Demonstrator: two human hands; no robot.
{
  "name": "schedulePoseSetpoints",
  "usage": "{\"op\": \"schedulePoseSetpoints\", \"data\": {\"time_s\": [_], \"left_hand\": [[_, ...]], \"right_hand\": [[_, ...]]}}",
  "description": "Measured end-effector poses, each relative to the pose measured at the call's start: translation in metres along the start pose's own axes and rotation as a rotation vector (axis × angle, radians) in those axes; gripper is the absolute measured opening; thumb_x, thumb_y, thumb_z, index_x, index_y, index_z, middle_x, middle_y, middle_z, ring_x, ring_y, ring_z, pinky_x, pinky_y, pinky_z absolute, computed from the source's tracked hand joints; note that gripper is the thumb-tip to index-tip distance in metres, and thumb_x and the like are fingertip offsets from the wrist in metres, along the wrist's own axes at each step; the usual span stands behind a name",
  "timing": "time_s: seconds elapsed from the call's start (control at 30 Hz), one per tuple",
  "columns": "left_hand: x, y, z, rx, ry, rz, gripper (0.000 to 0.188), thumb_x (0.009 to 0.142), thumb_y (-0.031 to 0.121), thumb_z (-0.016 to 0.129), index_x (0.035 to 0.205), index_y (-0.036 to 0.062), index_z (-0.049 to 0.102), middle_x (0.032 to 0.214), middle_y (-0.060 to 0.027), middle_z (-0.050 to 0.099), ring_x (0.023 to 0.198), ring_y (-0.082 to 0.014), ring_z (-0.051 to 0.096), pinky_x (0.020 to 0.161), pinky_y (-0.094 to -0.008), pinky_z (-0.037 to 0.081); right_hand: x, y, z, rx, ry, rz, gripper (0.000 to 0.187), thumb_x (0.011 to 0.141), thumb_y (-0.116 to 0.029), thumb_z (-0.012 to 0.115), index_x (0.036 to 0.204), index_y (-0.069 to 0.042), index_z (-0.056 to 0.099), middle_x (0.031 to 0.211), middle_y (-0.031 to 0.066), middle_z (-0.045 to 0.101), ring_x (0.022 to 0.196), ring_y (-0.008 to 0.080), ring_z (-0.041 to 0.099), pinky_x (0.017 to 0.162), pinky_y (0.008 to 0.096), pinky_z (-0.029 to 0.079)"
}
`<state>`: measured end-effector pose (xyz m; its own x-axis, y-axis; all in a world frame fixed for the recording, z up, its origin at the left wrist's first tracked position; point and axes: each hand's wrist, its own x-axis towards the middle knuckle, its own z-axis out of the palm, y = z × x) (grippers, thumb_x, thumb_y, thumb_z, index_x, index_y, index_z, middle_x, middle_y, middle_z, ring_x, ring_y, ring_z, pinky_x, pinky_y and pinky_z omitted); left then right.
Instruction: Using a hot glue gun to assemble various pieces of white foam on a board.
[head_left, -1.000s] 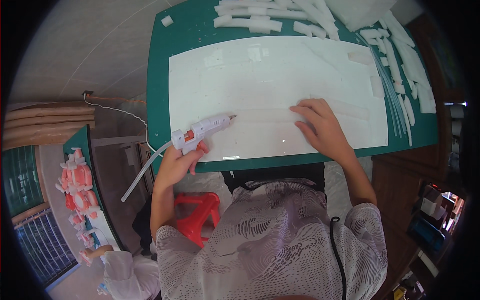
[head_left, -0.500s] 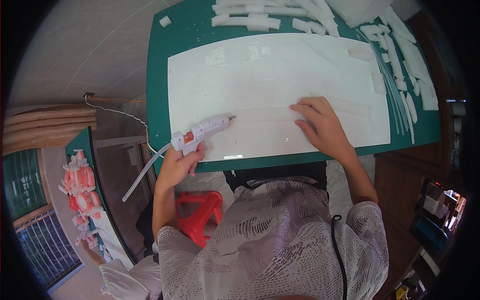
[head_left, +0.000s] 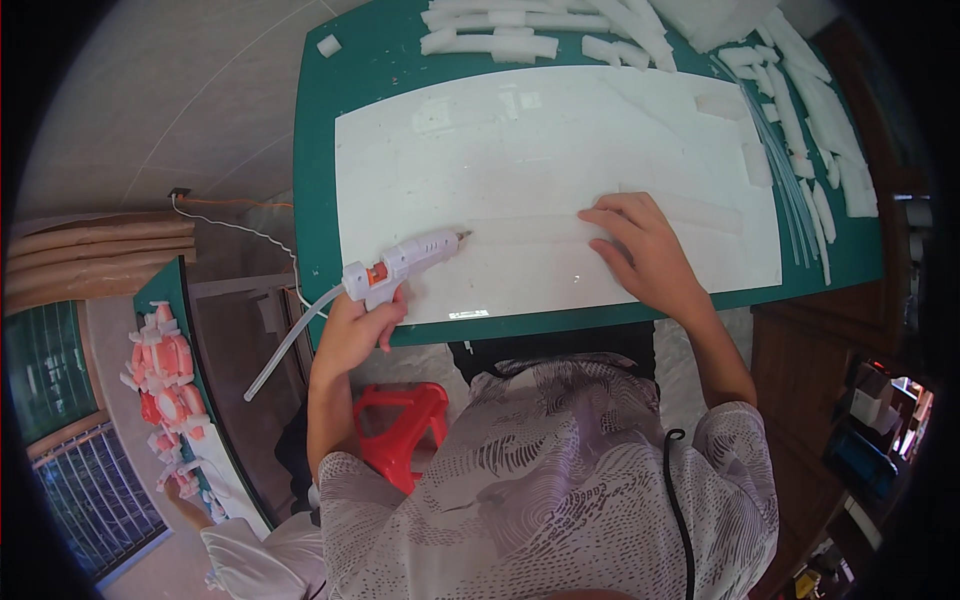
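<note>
My left hand (head_left: 362,328) is closed round the handle of a white glue gun (head_left: 420,252) with a clear glue stick (head_left: 290,350) trailing from its back. The gun's nozzle sits at the left end of a thin white foam strip (head_left: 530,230), which is hard to make out against the white board (head_left: 540,130). At the strip's right end my right hand (head_left: 645,255) grips it, thumb on the near edge and fingers on the far edge. Another foam strip (head_left: 700,213) lies just right of this hand, partly covered by it.
White foam pieces (head_left: 500,45) lie along the far edge of the green table mat (head_left: 320,180), more at right beside thin grey rods (head_left: 790,190). A white cord (head_left: 240,222) runs to the table's left. Below stands a red stool (head_left: 430,415). Another person's sleeve (head_left: 250,560) shows lower left.
</note>
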<state>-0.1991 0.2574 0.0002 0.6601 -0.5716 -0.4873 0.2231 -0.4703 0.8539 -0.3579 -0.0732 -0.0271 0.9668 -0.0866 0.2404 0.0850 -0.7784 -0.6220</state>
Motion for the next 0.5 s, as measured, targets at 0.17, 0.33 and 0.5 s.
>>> {"op": "schedulePoseSetpoints", "data": {"time_s": [0.17,0.33,0.5], "left_hand": [[0.0061,0.0030,-0.0028,-0.035,-0.010,0.038,0.006,0.082,0.003,0.059,0.088,0.0012,0.057,0.064,0.0005,0.051,0.050,-0.0071,0.048,0.042,-0.0247,0.041],[0.0043,-0.0032,-0.0058,-0.033,-0.025,0.019,0.007,0.082,0.003,0.059,0.089,0.0011,0.058,0.067,-0.0001,0.052,0.052,-0.0069,0.048,0.043,-0.0241,0.042],[-0.0009,0.0041,0.0005,-0.004,-0.022,0.074,0.019,0.083,0.004,0.061,0.101,0.0003,0.063,0.077,-0.0015,0.057,0.056,-0.0071,0.050,0.045,-0.0244,0.043]], "right_hand": [[-0.0009,-0.0013,0.0015,0.010,-0.003,0.000,0.034,0.081,0.000,0.068,0.114,-0.004,0.064,0.112,0.0123,0.059,0.107,0.0318,0.054,0.091,0.0386,0.045],[0.0000,-0.0022,0.0032,0.010,-0.007,0.010,0.034,0.081,0.000,0.068,0.114,-0.005,0.064,0.113,0.0123,0.059,0.108,0.0317,0.054,0.092,0.0384,0.045],[-0.0015,-0.0014,-0.0026,0.011,0.002,0.030,0.034,0.080,0.001,0.068,0.114,-0.005,0.064,0.112,0.0129,0.059,0.108,0.0326,0.054,0.092,0.0392,0.045]]}}
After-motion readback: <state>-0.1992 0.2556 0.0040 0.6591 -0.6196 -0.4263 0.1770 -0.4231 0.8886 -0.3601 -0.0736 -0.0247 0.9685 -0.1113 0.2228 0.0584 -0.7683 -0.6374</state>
